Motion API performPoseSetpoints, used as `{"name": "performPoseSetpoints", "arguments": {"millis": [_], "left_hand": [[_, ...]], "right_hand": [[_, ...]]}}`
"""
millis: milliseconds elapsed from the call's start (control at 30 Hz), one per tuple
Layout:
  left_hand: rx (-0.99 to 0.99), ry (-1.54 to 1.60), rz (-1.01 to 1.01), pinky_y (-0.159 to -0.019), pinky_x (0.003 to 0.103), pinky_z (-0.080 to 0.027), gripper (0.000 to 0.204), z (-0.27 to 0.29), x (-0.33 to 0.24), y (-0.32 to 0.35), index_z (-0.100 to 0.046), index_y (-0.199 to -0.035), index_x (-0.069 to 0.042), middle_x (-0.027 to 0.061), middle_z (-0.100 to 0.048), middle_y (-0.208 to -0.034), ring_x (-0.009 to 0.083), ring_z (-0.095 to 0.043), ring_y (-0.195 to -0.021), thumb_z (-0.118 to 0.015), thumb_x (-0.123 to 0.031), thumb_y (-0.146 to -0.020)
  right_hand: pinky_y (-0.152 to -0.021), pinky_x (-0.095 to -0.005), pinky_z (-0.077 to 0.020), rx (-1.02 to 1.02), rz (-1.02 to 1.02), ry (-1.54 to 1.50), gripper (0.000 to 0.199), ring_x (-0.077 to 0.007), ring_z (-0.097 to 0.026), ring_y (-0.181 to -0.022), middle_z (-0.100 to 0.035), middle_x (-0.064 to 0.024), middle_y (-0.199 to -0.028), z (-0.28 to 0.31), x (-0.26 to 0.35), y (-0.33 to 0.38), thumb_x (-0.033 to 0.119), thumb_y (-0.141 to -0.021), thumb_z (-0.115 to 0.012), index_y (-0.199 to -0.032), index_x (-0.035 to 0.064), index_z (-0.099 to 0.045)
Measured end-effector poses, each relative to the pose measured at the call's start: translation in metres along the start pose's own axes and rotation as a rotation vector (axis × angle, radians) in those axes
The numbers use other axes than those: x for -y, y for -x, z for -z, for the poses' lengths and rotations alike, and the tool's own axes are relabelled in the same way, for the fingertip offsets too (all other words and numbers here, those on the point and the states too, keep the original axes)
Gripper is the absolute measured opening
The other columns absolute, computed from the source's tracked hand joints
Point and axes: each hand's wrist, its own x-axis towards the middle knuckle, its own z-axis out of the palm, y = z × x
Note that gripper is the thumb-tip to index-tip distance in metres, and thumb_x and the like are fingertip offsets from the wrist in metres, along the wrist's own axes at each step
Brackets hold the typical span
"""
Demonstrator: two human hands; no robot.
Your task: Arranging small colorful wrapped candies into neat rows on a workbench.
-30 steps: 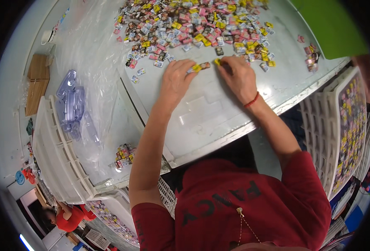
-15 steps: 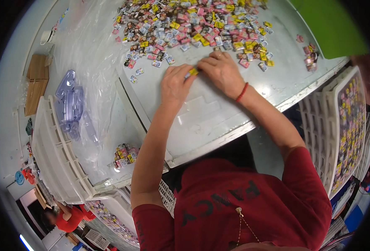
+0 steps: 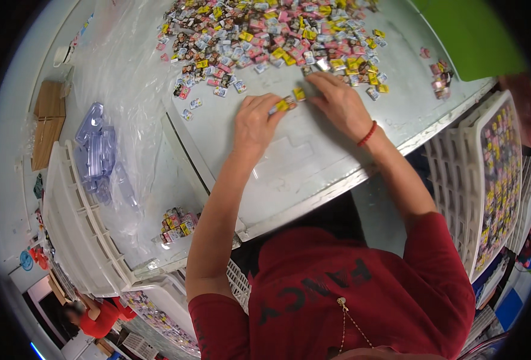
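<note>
Between the thumb and fingers of my left hand (image 3: 255,125) is a short row of small block-shaped pieces (image 3: 284,104), yellow and brown among them. My right hand (image 3: 342,107) is at the near edge of a large pile of small colourful pieces (image 3: 265,36) in pink, yellow, white and brown. Its fingers and thumb are apart, with the fingertips by the pile's pieces. A single yellow piece (image 3: 300,94) shows in the gap between the row and my right thumb; whether the thumb touches it I cannot tell. Both hands are over the pale tabletop (image 3: 301,198).
Clear plastic sheeting (image 3: 133,90) and purple-tinted plastic parts (image 3: 97,150) lie to the left. A cluster of pieces (image 3: 178,225) sits near my left forearm, another (image 3: 441,81) at right. Stacked white trays (image 3: 457,180) stand right; a green surface (image 3: 469,36) is far right. Another person (image 3: 97,318) is lower left.
My right hand has moved right, away from my left hand, and its fingers have spread. More of the row in my left hand now shows, and a separate yellow piece is visible.
</note>
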Motion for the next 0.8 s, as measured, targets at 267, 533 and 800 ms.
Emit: {"name": "performPoseSetpoints", "arguments": {"millis": [267,533,800], "left_hand": [[0.003,-0.032,-0.009,-0.079,0.037,-0.049,0.023,-0.005,0.005,0.000,-0.067,-0.096,-0.006,0.0096,-0.067,-0.095,0.0296,-0.061,-0.092,-0.075,-0.014,-0.075],[-0.188,-0.113,0.360,-0.079,0.037,-0.050,0.019,0.070,0.052,-0.009,-0.066,-0.099,-0.001,0.0152,-0.066,-0.097,0.0309,-0.063,-0.090,-0.063,-0.016,-0.087],[-0.179,-0.461,0.236,-0.076,0.038,-0.050,0.026,0.098,0.128,-0.009,-0.065,-0.102,0.000,0.0162,-0.067,-0.093,0.0306,-0.063,-0.081,-0.067,-0.019,-0.084]], "right_hand": [[-0.076,-0.0378,-0.0525,0.224,0.122,-0.025,0.032,-0.0317,-0.063,-0.092,-0.063,-0.0104,-0.109,-0.007,-0.002,-0.014,0.007,-0.078,-0.068,-0.110,0.0060,-0.061],[-0.077,-0.0359,-0.0517,0.125,0.045,-0.012,0.033,-0.0308,-0.063,-0.090,-0.064,-0.0120,-0.102,0.008,-0.013,0.000,0.001,-0.078,-0.066,-0.110,0.0041,-0.062],[-0.075,-0.0347,-0.0519,0.012,0.041,0.031,0.026,-0.0299,-0.063,-0.087,-0.065,-0.0118,-0.100,-0.003,-0.007,0.003,0.002,-0.080,-0.066,-0.106,0.0035,-0.064]]}}
